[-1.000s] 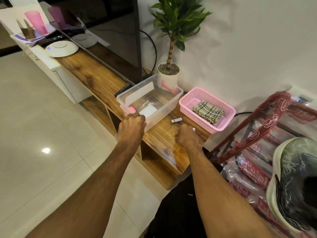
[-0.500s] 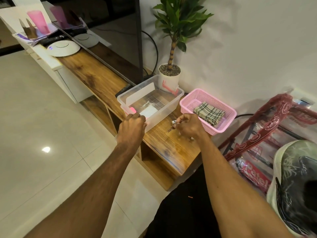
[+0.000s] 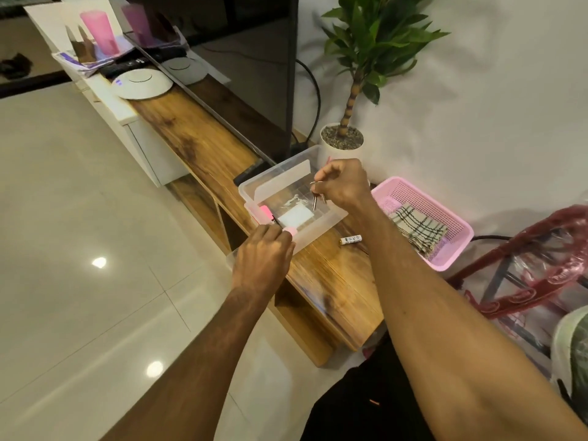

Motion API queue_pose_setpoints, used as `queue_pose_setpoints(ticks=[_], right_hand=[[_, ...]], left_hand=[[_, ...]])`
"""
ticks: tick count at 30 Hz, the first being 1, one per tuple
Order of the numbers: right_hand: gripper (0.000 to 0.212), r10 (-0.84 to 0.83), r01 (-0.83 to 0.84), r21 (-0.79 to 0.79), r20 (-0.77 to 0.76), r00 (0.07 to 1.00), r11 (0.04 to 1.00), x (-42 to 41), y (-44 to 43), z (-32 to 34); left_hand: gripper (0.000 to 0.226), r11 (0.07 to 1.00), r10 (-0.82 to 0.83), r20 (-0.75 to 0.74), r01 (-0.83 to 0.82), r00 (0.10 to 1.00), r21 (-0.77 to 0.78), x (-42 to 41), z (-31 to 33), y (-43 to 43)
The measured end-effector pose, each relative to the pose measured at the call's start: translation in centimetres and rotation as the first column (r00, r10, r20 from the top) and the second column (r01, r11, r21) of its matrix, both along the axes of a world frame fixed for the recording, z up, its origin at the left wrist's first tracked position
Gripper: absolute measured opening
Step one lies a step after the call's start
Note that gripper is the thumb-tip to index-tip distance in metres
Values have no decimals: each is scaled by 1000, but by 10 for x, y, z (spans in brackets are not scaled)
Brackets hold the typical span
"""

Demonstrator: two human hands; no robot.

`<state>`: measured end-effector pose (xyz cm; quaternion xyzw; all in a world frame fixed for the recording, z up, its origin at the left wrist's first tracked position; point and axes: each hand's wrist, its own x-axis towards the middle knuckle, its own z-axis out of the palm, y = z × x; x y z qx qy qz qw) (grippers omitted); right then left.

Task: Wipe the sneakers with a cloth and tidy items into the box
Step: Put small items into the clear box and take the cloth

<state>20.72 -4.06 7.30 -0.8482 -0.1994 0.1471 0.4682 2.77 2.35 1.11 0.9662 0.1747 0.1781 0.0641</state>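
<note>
Right hand (image 3: 342,186) pinches a small bunch of keys (image 3: 316,198) and dangles them over the clear plastic box (image 3: 313,230), apparently to drop them inside. Left hand (image 3: 261,259) curls round the box's near corner, likely to steady it. Just right of the box, a battery (image 3: 351,239) lies on the wooden surface (image 3: 331,275), not yet tidied. Farther right, the checked cloth (image 3: 418,229) sits folded in a pink basket (image 3: 445,265). A sneaker (image 3: 572,354) shows at the near right edge.

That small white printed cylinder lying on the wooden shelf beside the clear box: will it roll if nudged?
Likely yes: the small white printed cylinder lies on its side on the glossy wooden shelf, so a sideways nudge should roll it. It looks rigid and probably light, so a fingertip pinch should lift it.
</note>
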Motion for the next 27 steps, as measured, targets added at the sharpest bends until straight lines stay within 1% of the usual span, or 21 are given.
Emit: queue_pose_setpoints(ticks=[2,4,6,8,10,12,14,18,21,25,27], right_hand=[[18,71,-59,-120,95,993,991,0,16,-5],[15,162,-131,-224,128,978,966,-3,20,-11],[12,225,-178,-304,127,966,936,4,46,-28],[12,235,-168,-378,138,962,911,5,47,-39],[8,218,-146,-420,128,967,896,9,52,-46],[4,255,-170,-475,121,959,863,12,59,-51],[8,310,-210,-518,113,944,829,11,65,-50],[11,353,-235,-542,123,928,807,10,69,-54],[15,363,-238,-539,138,921,808,10,67,-55],[14,322,-216,-484,147,935,848,11,57,-44],[13,277,-192,-420,150,949,887,12,50,-38]], left_hand=[[24,1000,-16,59,15,998,6,-1,-2,-1],[26,999,-47,90,46,995,15,-3,-1,-6],[28,1000,-20,85,20,996,7,2,-9,7],[29,1000,-29,81,28,996,14,1,-7,2],[27,999,-27,67,26,997,22,1,-8,-1],[27,1000,-21,56,20,998,22,2,-10,1],[28,1000,-22,39,21,999,13,3,-12,4],[28,1000,-21,18,21,1000,19,3,-11,3],[28,1000,-15,-13,15,1000,-1,4,-9,3],[28,1000,-23,-61,23,998,-7,2,-3,2],[29,1000,-19,-64,18,998,-3,2,0,1]])
